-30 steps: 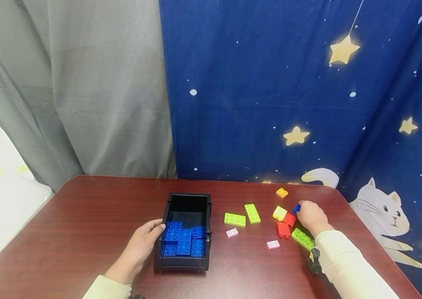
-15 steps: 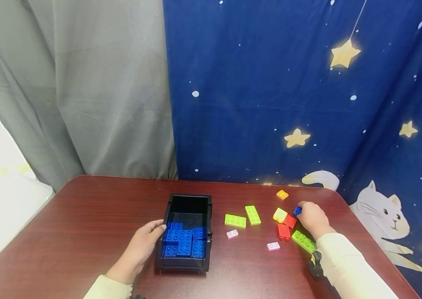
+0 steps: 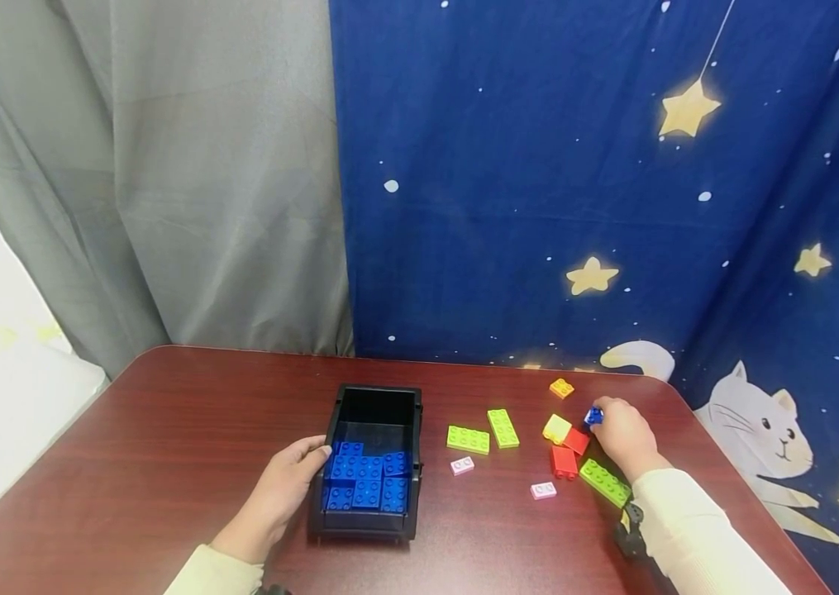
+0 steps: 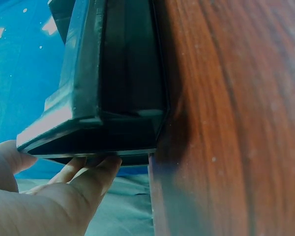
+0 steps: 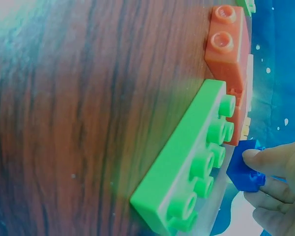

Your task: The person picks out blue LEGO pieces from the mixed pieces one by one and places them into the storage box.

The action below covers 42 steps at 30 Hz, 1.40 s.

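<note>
My left hand point(image 3: 284, 485) grips the left wall of a black bin point(image 3: 363, 524), its thumb over the rim. In the left wrist view, the fingertips point(image 4: 109, 164) press against the bin's outer side. Several blue building bricks point(image 3: 367, 479) lie in the front half of the bin. At the right, my right hand point(image 3: 623, 431) pinches a blue building brick point(image 5: 244, 167) between thumb and fingers. Close beside that brick lie red bricks point(image 3: 564, 461), a pale yellow brick point(image 3: 556, 427) and a long green brick point(image 5: 179, 157).
Two lime-green bricks point(image 3: 468, 440) and a small pink brick point(image 3: 462, 465) lie right of the bin. Another pink brick point(image 3: 543, 490) is nearer the front. An orange brick point(image 3: 561, 387) sits toward the table's back edge. Curtains hang behind the table point(image 3: 188, 446).
The blue brick in my right hand has turned, its face now catching more light. My left hand and the bin stay in place; the head view has shifted slightly.
</note>
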### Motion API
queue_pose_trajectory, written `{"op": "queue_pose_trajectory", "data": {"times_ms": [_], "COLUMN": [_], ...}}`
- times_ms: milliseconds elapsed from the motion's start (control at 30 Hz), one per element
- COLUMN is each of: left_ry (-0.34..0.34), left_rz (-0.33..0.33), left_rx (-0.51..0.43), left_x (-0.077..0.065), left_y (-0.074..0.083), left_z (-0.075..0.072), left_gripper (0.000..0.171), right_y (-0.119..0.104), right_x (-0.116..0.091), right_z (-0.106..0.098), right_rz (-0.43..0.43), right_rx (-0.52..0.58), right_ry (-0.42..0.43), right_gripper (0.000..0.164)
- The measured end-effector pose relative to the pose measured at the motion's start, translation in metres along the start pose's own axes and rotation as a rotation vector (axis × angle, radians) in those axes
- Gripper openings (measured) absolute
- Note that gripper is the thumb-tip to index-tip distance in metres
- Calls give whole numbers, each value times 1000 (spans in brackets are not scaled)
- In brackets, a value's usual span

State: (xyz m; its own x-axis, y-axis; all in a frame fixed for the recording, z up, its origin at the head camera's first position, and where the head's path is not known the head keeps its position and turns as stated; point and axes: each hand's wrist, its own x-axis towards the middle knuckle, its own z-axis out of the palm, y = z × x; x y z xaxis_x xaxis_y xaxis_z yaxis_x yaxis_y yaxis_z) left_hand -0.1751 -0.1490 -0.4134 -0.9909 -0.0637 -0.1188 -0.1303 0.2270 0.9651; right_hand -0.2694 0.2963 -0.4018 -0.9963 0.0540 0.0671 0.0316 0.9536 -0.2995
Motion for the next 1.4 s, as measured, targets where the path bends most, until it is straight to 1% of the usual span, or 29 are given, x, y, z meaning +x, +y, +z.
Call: {"op": "queue_pose_trajectory", "data": {"times_ms": [233,433,767,967,1167,1300,1400], "left_ry": [-10,-11,-16,-4,-5,-4,-9], "left_rz": [8,1,6,2,3,2,-1], "left_rx": [16,5,11,-4,-3,-5,0], "left_x": [-1,0,0,-1,0,0,0], "left_y": [1,0,0,0,0,0,-1], "left_z": [-1,-1,-1,-1,-1,0,0], "left_gripper": [44,44,44,42,43,43,43], "right_y": [-6,-16,-39,-47,-56,-65,-73], "right_x": [-3,-6,-13,-17,-21,-24,-27], "right_z": [-4,-7,-14,-19,-20,-20,-20], "right_rz": [-44,-75,-118,-177,-201,-242,-255], "right_rx": [5,9,31,35,39,33,37], "right_ry": [54,91,105,155,172,199,201], "right_gripper": [44,42,43,42,43,41,41]}}
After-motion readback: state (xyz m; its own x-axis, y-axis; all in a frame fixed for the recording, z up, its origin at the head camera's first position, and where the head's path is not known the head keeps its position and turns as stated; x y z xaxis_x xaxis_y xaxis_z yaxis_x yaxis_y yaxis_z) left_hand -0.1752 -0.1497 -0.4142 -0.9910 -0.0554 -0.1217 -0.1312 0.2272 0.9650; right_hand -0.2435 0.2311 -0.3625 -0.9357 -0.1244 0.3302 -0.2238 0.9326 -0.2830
